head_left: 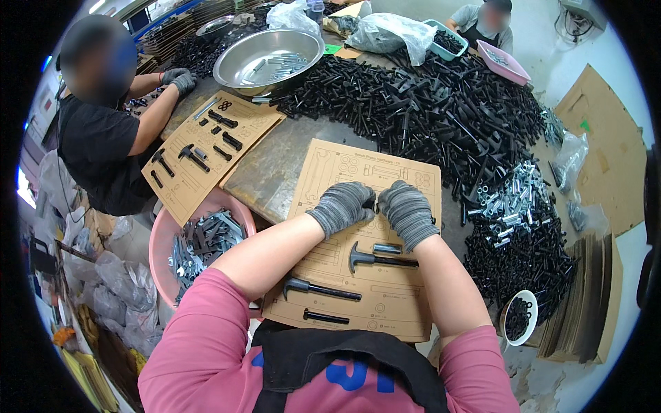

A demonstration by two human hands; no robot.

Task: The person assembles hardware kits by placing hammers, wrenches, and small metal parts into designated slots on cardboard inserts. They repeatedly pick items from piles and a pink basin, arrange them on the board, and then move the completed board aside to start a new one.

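Note:
Both my hands wear grey knit gloves and meet over the upper half of a brown printed cardboard sheet [358, 157]. My left hand [344, 208] is curled, its fingertips close to those of my right hand [410, 212], which is curled too. What lies between the fingers is too small and hidden to make out. Below them on the sheet rest a black hook-headed clamp part [375, 259], a silver metal sleeve [387, 248], a second black hook-headed part [322, 290] and a black bolt [326, 316].
A heap of black metal parts [413, 103] covers the table's far side. Silver sleeves [506, 199] and a white bowl [529, 296] are at right. A steel basin [231, 65], a filled cardboard sheet [186, 179] and a pink tub [157, 255] stand left. Co-worker's gloved hands [180, 80] are far left.

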